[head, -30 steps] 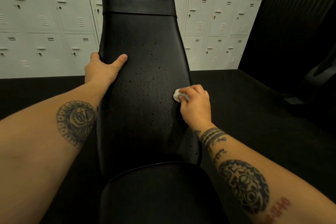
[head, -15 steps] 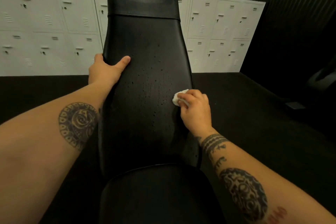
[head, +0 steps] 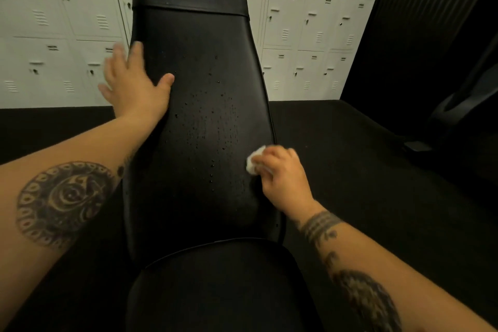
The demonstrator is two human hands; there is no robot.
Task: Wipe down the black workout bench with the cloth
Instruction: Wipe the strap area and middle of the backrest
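Left hand [head: 134, 90] looser; cloth [head: 254, 162] in right [head: 283, 179]

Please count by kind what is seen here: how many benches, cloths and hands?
Black padded workout bench: 1
White crumpled cloth: 1
Bare hands: 2 (left hand flat on the bench edge, right hand holding the cloth)
Total: 4

head cam, wide-angle | I see from the wearer's head, facing forward and down along the bench [head: 204, 62] | lockers [head: 310, 35] across the top of my frame | close range: left hand [head: 134, 91] and right hand [head: 283, 175] at the bench mid-frame
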